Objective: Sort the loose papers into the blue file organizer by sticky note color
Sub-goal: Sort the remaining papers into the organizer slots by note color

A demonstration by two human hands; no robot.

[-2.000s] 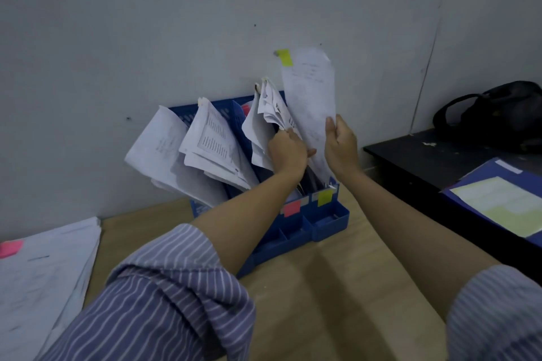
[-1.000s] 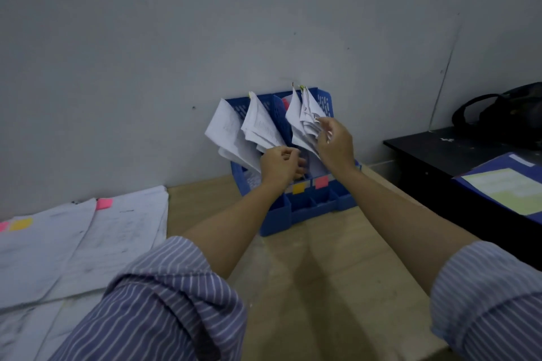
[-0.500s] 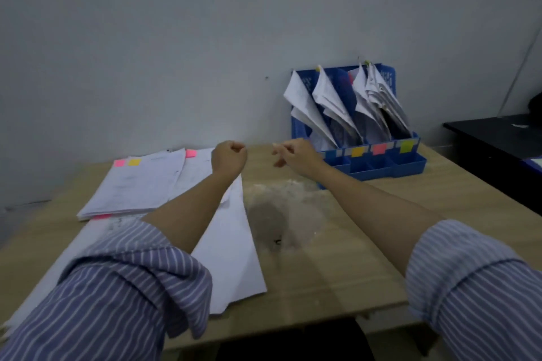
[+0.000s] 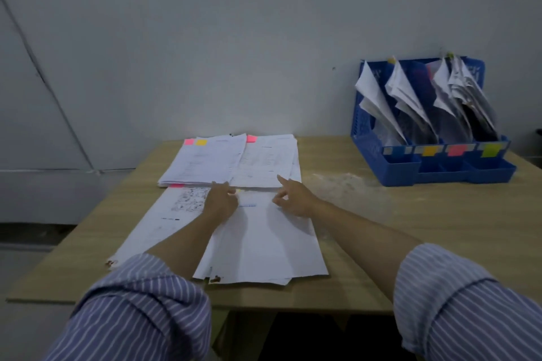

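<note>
While our left hand (image 4: 220, 201) and right hand (image 4: 293, 199) hover empty over the near sheet's (image 4: 258, 243) far edge, its length runs toward us, and the organizer (image 4: 390, 168) lies far right.

A light wooden table (image 4: 410, 223) stands against a plain grey wall (image 4: 205, 38) in dim light.

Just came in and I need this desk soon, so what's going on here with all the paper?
A person is sorting papers by sticky note colour into the blue file organizer at the table's far right, which already holds several sheets. Right now both hands reach over the loose papers lying flat on the table: the left hand and the right hand hold nothing. More tagged stacks lie beyond, so sorting isn't finished.
</note>
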